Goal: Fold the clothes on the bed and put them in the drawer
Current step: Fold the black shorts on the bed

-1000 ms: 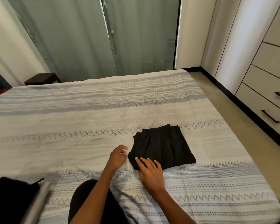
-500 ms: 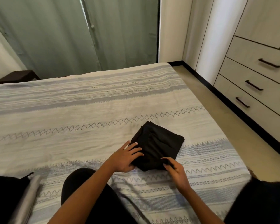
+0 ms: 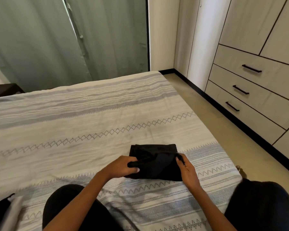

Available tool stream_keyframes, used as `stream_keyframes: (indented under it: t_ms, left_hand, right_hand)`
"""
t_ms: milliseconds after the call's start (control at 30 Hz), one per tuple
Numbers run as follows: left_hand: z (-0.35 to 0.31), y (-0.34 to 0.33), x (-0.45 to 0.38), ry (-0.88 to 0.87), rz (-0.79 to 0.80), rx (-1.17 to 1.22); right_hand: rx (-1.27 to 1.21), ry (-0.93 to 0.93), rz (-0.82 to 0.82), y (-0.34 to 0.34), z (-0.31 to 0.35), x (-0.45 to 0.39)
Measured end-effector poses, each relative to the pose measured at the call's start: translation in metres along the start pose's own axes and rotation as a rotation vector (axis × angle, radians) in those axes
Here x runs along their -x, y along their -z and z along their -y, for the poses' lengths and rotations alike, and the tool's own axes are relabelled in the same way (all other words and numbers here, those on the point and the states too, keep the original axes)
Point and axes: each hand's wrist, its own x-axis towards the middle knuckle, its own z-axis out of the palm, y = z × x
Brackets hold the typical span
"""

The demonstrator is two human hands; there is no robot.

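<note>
Gripping the folded black fabric garment (image 3: 154, 161) from both sides: left hand (image 3: 123, 166) has fingers curled over its left edge with the thumb below, right hand (image 3: 186, 169) pinches the right edge. Garment sits on the striped white-and-grey woven bedspread (image 3: 90, 130), near the bed's right side. Two-sided hold likely keeps the fold stack from slumping open on lift. Fold looks done; judged next step is carry to the pale wood-grain drawers with black bar handles (image 3: 250, 90), all closed, across the floor strip. One hand must free up to open one.
</note>
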Motion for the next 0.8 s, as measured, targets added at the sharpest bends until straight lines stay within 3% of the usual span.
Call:
stream_keyframes:
  t_ms: [167, 333, 433, 500, 567, 633, 700, 733, 800]
  left_hand:
    - [-0.011, 0.022, -0.025, 0.051, -0.098, 0.192]
    - [-0.017, 0.033, -0.070, 0.161, -0.301, 0.145]
    - [-0.013, 0.028, -0.095, 0.268, -0.386, 0.024]
    - [-0.012, 0.017, -0.102, 0.357, -0.488, -0.189]
    - [-0.016, 0.000, -0.099, 0.288, -0.698, -0.418]
    - [-0.028, -0.019, -0.092, 0.027, -0.856, -0.546]
    - [-0.030, -0.042, -0.087, -0.196, -0.829, -0.640]
    - [-0.024, -0.050, -0.088, -0.206, -0.764, -0.671]
    - [-0.003, -0.055, -0.090, -0.065, -0.546, -0.691]
  right_hand:
    - [0.094, -0.021, -0.030, 0.000, 0.010, -0.030]
    - [0.267, -0.153, -0.096, -0.004, 0.022, -0.077]
    - [0.511, -0.229, -0.089, -0.007, 0.016, -0.091]
    - [0.650, -0.250, -0.058, -0.009, 0.007, -0.093]
    - [0.687, -0.221, -0.109, -0.010, 0.002, -0.090]
    - [0.718, -0.055, -0.241, -0.013, 0.002, -0.087]
    - [0.794, 0.200, -0.271, -0.024, 0.001, -0.083]
    - [0.859, 0.271, -0.215, -0.032, 0.000, -0.082]
    - [0.978, 0.247, -0.020, -0.045, -0.013, -0.080]
